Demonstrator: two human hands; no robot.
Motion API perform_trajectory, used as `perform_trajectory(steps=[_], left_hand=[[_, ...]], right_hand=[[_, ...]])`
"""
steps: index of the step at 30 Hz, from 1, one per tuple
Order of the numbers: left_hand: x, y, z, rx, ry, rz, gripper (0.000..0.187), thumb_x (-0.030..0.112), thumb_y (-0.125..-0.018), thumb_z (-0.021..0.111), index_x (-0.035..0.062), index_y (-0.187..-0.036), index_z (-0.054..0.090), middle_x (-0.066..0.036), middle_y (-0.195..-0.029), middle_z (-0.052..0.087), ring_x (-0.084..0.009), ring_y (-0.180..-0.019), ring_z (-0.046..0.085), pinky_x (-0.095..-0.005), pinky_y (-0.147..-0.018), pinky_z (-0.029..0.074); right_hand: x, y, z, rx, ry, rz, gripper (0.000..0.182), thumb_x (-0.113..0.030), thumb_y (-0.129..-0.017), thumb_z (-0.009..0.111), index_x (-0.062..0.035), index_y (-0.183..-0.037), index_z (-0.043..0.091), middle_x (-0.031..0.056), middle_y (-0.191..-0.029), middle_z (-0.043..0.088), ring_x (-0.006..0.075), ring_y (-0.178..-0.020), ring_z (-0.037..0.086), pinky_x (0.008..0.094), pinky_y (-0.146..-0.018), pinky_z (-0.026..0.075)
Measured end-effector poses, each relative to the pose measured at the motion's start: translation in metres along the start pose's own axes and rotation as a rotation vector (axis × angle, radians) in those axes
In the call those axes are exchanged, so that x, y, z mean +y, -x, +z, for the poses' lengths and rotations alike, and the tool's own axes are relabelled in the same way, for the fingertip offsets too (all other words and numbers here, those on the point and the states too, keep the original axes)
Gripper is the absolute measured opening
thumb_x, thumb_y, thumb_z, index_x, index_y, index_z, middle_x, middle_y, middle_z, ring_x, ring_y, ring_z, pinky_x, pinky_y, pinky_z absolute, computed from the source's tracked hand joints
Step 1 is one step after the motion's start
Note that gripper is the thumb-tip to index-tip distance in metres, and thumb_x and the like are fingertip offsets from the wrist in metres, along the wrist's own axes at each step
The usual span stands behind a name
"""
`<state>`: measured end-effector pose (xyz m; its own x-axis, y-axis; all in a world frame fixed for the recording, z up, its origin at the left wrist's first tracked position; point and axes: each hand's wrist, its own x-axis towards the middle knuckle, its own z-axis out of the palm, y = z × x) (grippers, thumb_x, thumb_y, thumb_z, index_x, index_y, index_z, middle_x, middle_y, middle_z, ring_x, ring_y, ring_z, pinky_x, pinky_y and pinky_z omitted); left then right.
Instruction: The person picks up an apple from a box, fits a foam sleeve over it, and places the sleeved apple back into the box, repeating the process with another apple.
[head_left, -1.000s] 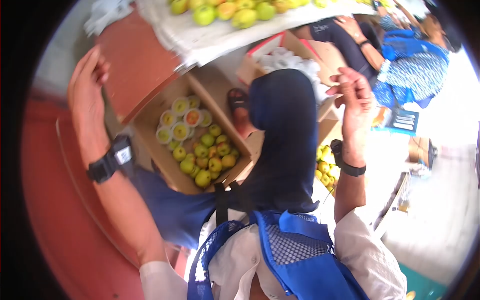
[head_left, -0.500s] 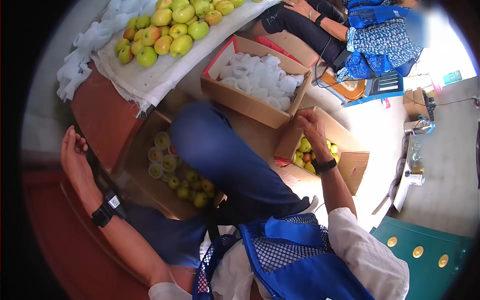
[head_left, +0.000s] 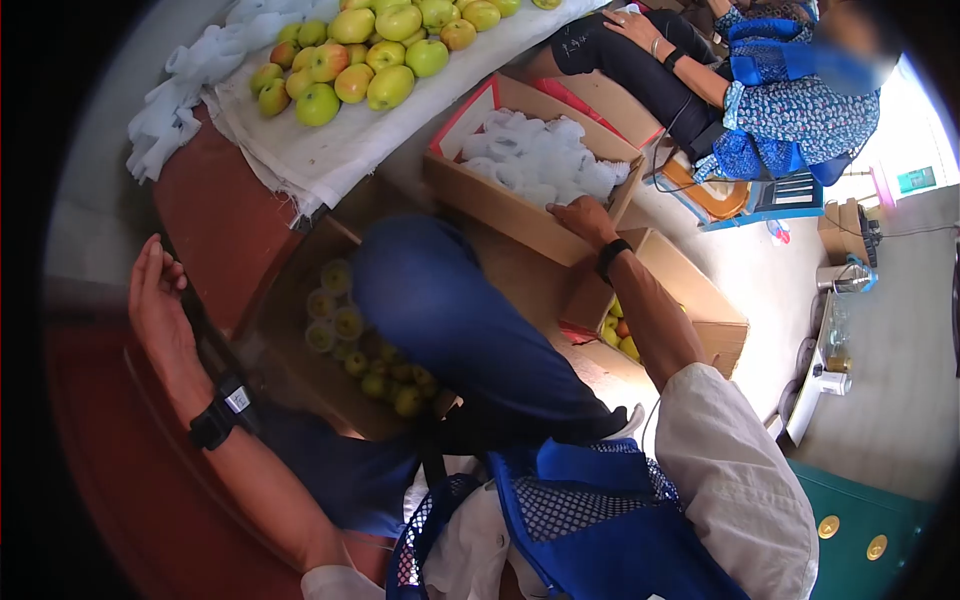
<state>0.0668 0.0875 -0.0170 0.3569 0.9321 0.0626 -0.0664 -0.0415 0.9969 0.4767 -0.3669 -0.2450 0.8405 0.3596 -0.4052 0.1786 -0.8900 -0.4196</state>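
Observation:
My right hand (head_left: 588, 222) is at the near rim of a cardboard box (head_left: 500, 215) filled with white foam fruit nets (head_left: 540, 160). Its fingertips point left by the nets; their grip is hidden from this angle. My left hand (head_left: 160, 305) is raised at the left, palm up with loosely bent fingers and nothing in it. Below my right forearm, another box (head_left: 722, 345) holds green and reddish apples (head_left: 628, 347). Beside my knee, a shaded box (head_left: 290, 370) contains apples (head_left: 385, 380), some in foam nets (head_left: 335, 310).
Apples (head_left: 388, 88) are heaped on a white cloth (head_left: 330, 165) on a red-brown table (head_left: 215, 240), with more foam nets (head_left: 190, 90) alongside. A seated person (head_left: 800, 125) is at upper right near a blue chair (head_left: 765, 213). A green cabinet (head_left: 850, 500) stands lower right.
My right hand has moved from above the apple box up and left to the rim of the foam net box. My left hand stays raised. The whole view has shifted slightly.

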Motion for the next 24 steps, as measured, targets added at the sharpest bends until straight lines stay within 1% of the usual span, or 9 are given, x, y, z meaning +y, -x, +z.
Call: perform_trajectory(steps=[3,5,6,8,12,14,18,19,24], left_hand=[[0.001,0.002,0.001,-0.004,-0.017,0.005,0.037,0.020,-0.102,0.068,-0.0012,-0.132,0.064,0.001,-0.094,0.060,-0.0078,-0.083,0.055,-0.0241,-0.072,0.041],[0.002,0.003,0.002,0.015,-0.021,0.001,0.036,0.020,-0.102,0.068,-0.0010,-0.131,0.064,0.001,-0.094,0.060,-0.0076,-0.083,0.055,-0.0240,-0.072,0.041],[0.003,0.003,0.002,0.022,-0.026,-0.005,0.035,0.019,-0.102,0.068,-0.0008,-0.130,0.064,0.001,-0.094,0.060,-0.0074,-0.084,0.055,-0.0239,-0.072,0.041],[0.006,0.004,0.003,0.021,-0.020,0.000,0.032,0.018,-0.102,0.067,0.0000,-0.127,0.066,0.001,-0.092,0.061,-0.0074,-0.083,0.055,-0.0232,-0.072,0.042],[0.007,0.002,0.004,-0.022,-0.001,0.018,0.027,0.016,-0.102,0.066,0.0008,-0.124,0.066,0.001,-0.091,0.061,-0.0071,-0.081,0.056,-0.0225,-0.072,0.042],[0.005,0.001,0.005,-0.042,0.010,0.027,0.027,0.016,-0.102,0.065,0.0008,-0.125,0.066,0.001,-0.090,0.061,-0.0070,-0.080,0.056,-0.0227,-0.071,0.042],[0.012,0.012,0.015,-0.085,0.024,0.047,0.026,0.016,-0.103,0.064,0.0008,-0.125,0.065,0.001,-0.088,0.060,-0.0067,-0.078,0.055,-0.0234,-0.070,0.042],[0.015,0.016,0.019,-0.080,0.030,0.055,0.026,0.016,-0.103,0.064,0.0008,-0.125,0.065,0.001,-0.088,0.060,-0.0067,-0.078,0.055,-0.0234,-0.070,0.042],[0.028,0.037,0.039,-0.366,0.168,0.048,0.025,0.016,-0.103,0.063,0.0008,-0.123,0.064,0.001,-0.086,0.059,-0.0070,-0.076,0.053,-0.0235,-0.069,0.042]], right_hand=[[0.043,-0.037,0.037,0.011,-0.121,-0.031,0.040,-0.037,-0.087,0.072,0.0026,-0.084,0.076,0.0121,-0.076,0.072,0.0192,-0.068,0.065,0.0367,-0.069,0.052],[0.059,-0.044,0.044,0.097,-0.299,-0.406,0.033,-0.034,-0.086,0.074,-0.0016,-0.093,0.077,0.0052,-0.084,0.071,0.0164,-0.074,0.063,0.0357,-0.067,0.048],[0.057,-0.040,0.038,0.093,-0.293,-0.412,0.033,-0.034,-0.086,0.074,-0.0016,-0.093,0.077,0.0052,-0.084,0.071,0.0164,-0.074,0.063,0.0357,-0.067,0.048],[0.023,0.003,0.002,0.050,-0.770,-0.013,0.031,-0.031,-0.087,0.073,-0.0052,-0.104,0.075,0.0004,-0.093,0.069,0.0138,-0.084,0.061,0.0311,-0.068,0.044],[0.027,0.029,-0.027,0.139,-0.860,0.031,0.030,-0.031,-0.089,0.071,-0.0077,-0.107,0.071,0.0002,-0.093,0.066,0.0129,-0.090,0.059,0.0289,-0.068,0.041],[0.022,0.040,-0.037,0.194,-1.103,0.124,0.023,-0.030,-0.091,0.070,-0.0101,-0.103,0.068,-0.0015,-0.088,0.063,0.0126,-0.084,0.059,0.0287,-0.067,0.041],[0.030,0.034,-0.048,0.104,-1.309,0.055,0.018,-0.027,-0.093,0.069,-0.0120,-0.102,0.065,-0.0035,-0.086,0.061,0.0107,-0.078,0.056,0.0269,-0.065,0.040],[0.021,0.039,-0.055,0.041,-1.393,-0.073,0.015,-0.024,-0.095,0.067,-0.0111,-0.102,0.065,-0.0037,-0.087,0.061,0.0097,-0.076,0.055,0.0261,-0.064,0.040],[-0.089,0.105,-0.107,0.018,-1.457,-0.299,0.013,-0.017,-0.097,0.064,-0.0068,-0.106,0.064,-0.0035,-0.089,0.061,0.0081,-0.075,0.054,0.0254,-0.065,0.042]])
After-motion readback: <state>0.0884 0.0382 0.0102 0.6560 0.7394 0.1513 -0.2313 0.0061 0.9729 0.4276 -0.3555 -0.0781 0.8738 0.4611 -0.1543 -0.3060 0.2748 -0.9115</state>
